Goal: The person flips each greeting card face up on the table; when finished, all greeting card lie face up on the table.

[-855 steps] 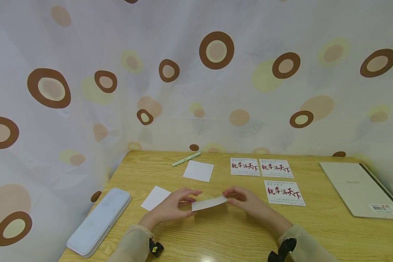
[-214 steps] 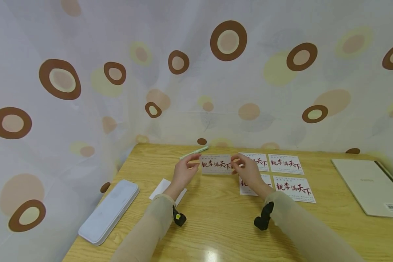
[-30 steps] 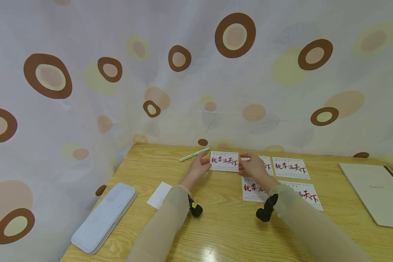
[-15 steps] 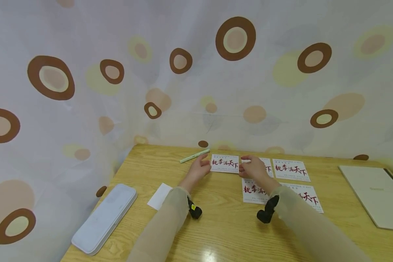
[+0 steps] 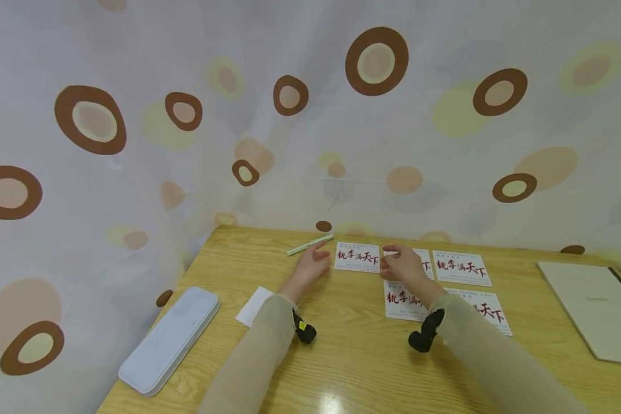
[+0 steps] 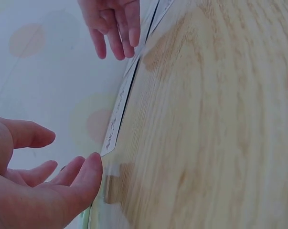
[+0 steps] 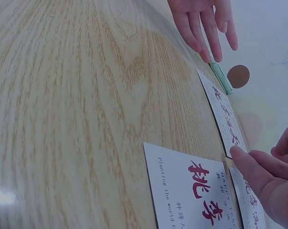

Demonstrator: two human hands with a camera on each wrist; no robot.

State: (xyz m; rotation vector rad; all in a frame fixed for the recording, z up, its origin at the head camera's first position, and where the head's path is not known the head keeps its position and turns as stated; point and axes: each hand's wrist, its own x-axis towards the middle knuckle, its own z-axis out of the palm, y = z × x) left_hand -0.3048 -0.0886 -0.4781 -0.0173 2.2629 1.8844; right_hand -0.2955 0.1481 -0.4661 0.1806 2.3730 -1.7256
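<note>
A white card with red characters (image 5: 357, 257) lies flat near the table's back edge, the leftmost of its row. My left hand (image 5: 309, 269) hovers just off its left side, fingers loosely bent with nothing between them. At the card's right side is my right hand (image 5: 405, 270), also relaxed; in the right wrist view its fingertips (image 7: 237, 153) are right at the card's corner. That hand partly covers a second printed card (image 5: 425, 259). Below it lie another printed card (image 5: 401, 299) and one (image 5: 489, 310) half hidden by the right sleeve.
A fifth-spot printed card (image 5: 462, 268) lies at back right. A blank white card (image 5: 251, 307) sits left of the left forearm. A pale green pen (image 5: 310, 245) lies behind the left hand, a light-blue case (image 5: 169, 339) at far left, a cream notebook (image 5: 590, 305) at far right.
The printed card, held up between both hands several seconds ago, now lies on the table. Earlier still, fewer printed cards lay there. Over the last second both hands barely move, easing slightly off its edges.
</note>
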